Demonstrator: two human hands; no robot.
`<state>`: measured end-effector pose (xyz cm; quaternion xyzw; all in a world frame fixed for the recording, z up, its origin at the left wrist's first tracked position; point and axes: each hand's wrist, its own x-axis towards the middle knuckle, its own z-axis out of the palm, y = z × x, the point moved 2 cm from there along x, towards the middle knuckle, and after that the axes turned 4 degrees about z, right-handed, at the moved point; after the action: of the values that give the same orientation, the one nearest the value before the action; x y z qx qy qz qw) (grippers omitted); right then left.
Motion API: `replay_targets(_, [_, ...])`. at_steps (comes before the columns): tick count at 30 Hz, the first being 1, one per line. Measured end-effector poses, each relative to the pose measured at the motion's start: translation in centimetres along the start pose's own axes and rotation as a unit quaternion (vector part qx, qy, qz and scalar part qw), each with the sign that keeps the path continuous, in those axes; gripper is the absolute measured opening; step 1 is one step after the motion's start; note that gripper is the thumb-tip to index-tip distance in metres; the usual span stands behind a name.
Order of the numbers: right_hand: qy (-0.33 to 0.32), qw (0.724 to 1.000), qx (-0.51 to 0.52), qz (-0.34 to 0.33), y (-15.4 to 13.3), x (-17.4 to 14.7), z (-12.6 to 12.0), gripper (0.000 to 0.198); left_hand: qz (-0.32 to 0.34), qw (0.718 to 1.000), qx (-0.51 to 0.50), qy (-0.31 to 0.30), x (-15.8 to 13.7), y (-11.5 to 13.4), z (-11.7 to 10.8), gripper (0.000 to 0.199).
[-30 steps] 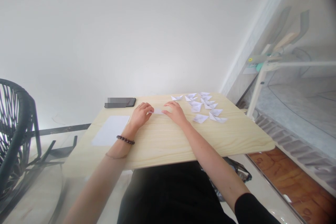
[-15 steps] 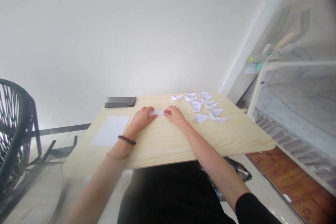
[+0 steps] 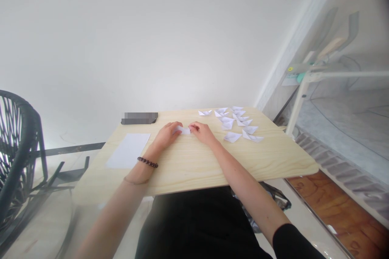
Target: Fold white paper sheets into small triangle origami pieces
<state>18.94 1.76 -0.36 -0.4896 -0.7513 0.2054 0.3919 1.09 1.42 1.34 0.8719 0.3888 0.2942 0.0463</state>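
Between my two hands, over the middle of the table, is a small folded piece of white paper (image 3: 183, 130). My left hand (image 3: 167, 134) is closed on its left end, thumb on the near side and fingers on the far side. At the right end, my right hand (image 3: 200, 132) pinches the paper between thumb and fingertips. Several finished white paper boats (image 3: 233, 136) stand to the right of my right hand, grouped toward the back right of the table. Left of my left hand lies a flat white sheet of paper (image 3: 129, 149).
The light wooden table (image 3: 194, 170) meets a white wall at its back. A dark flat object (image 3: 139, 120), partly blurred out, lies at the back left corner. A woven chair (image 3: 22, 149) stands at the left, and a white metal frame (image 3: 299, 103) at the right.
The folded paper has shifted slightly between my hands and now shows a flatter, strip-like face. My fingers have adjusted a little on both ends. The boats and flat sheet stay put.
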Motion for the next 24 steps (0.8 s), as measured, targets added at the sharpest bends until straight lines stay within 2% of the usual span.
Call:
replay_targets(4, [0.009, 1.000, 0.004, -0.009, 0.0, 0.1, 0.0, 0.018, -0.006, 1.000, 0.005, -0.008, 0.1, 0.0, -0.1, 0.019])
replay_targets(9, [0.010, 1.000, -0.005, -0.023, 0.0, 0.2, 0.1, 0.017, -0.033, 0.999, -0.004, -0.013, -0.1, -0.5, 0.2, 0.022])
replay_targets(17, [-0.030, 0.999, -0.013, -0.038, 0.0, 0.1, 0.3, 0.012, 0.020, 0.999, -0.003, 0.039, 0.0, -0.2, 0.0, 0.018])
replay_targets(24, [0.019, 0.998, 0.013, -0.057, -0.2, 0.2, 0.1, 0.013, -0.008, 0.999, -0.034, 0.007, 0.1, 0.6, -0.2, 0.023])
